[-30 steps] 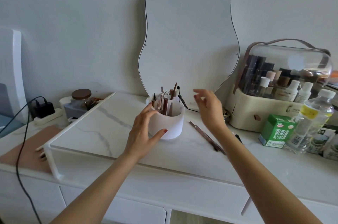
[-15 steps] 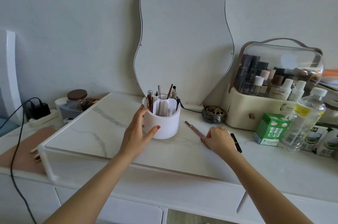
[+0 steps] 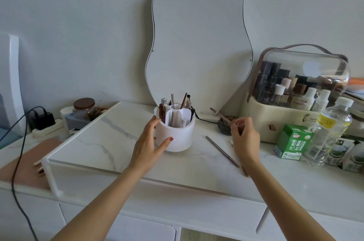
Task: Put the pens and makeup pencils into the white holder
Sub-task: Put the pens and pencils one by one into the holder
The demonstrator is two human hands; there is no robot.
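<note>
The white holder (image 3: 177, 136) stands on the marble riser below the mirror, with several pens and pencils upright in its compartments. My left hand (image 3: 149, 142) grips its left side, thumb across the front. My right hand (image 3: 244, 138) is raised to the right of the holder and pinches a brown makeup pencil (image 3: 219, 115), blurred, whose free end points up and left. A thin dark pencil (image 3: 222, 151) lies slanted on the marble between holder and right hand. A small white tip shows at the hand's lower left edge; what it belongs to is hidden.
A wavy mirror (image 3: 197, 43) leans on the wall. A small dark bowl (image 3: 225, 128), a clear-lidded cosmetics case (image 3: 295, 93), a green carton (image 3: 293, 142) and a water bottle (image 3: 331, 130) crowd the right. A jar (image 3: 83, 106), charger (image 3: 42, 120) and cable sit left.
My right hand dropped from beside the holder to the table, took the brown pencil and has lifted it. My left hand has stayed on the holder.
</note>
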